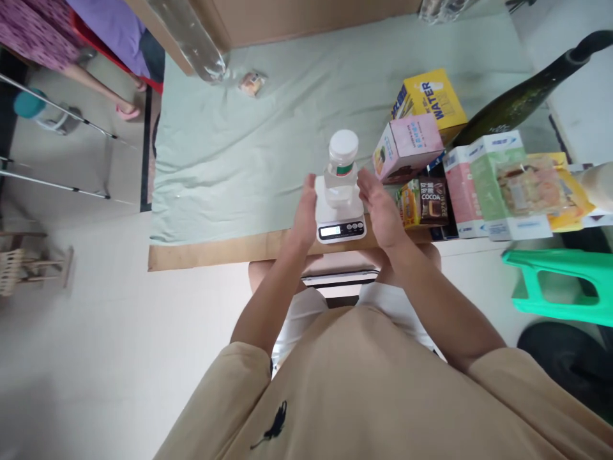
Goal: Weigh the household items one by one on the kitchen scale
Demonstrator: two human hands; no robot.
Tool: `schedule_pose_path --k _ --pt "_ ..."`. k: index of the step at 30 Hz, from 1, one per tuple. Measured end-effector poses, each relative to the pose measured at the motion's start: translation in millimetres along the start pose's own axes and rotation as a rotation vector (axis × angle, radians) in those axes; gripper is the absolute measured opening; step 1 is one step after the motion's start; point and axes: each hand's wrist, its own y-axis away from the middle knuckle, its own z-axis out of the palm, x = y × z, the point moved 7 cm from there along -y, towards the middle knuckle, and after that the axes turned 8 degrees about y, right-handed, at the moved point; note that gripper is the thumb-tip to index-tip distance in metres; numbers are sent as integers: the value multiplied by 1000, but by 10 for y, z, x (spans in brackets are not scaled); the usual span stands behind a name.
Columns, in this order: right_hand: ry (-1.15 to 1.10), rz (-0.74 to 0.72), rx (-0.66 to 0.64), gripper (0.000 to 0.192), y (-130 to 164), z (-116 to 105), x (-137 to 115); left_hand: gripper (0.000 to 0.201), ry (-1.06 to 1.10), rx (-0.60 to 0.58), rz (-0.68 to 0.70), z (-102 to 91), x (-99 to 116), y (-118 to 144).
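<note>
Covering most of the tabletop [230, 160], a pale green cloth, wrinkled. Crowding at three o'clock: cartons [483, 185], a dark bottle [522, 99]. Perched near the front edge, a white scale [341, 223], carrying a clear white-capped bottle [341, 167] upright at its centre. Flanking it, left hand [305, 214] at nine o'clock, right hand [378, 207] at three, fingers apart, clamped on nothing. Risky: tall and narrow, easily toppled by a brushing palm; scale easily nudged off the edge.

Your table [215, 252] carries a pale green cloth [230, 160]. Light floor [71, 332]. Green stool [560, 281] at your right; metal crutches [62, 115] at left. Even light.
</note>
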Motion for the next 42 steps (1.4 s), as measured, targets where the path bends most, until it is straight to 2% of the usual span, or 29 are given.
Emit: schedule_pose_path --k 2,4,6,8,14,22,31,35,39,40,42 --pt "82 5 139 53 134 -186 150 33 -209 127 117 -283 -19 159" --pt "161 41 229 37 293 -348 313 35 -383 201 111 -535 -99 350" --pt "204 81 239 40 413 -436 454 48 -450 225 59 -719 -216 509" --pt "228 97 206 50 459 -462 538 53 -490 208 17 -800 -337 597" --pt "256 94 139 53 362 -459 586 48 -634 97 -15 -665 -558 560" --pt "255 100 126 52 414 -469 646 42 -760 97 17 -613 -540 568" --pt "242 71 101 50 390 -440 602 43 -744 109 66 -614 -548 572" --pt "229 72 86 42 428 -423 511 39 -652 142 99 -626 -433 565" --pt "226 90 97 17 376 -366 385 20 -547 124 201 -474 -184 372" --pt "217 80 103 13 320 -337 352 27 -508 86 232 -391 -138 284" --pt "179 50 105 26 159 -254 300 58 -381 -25 271 -196 -103 82"
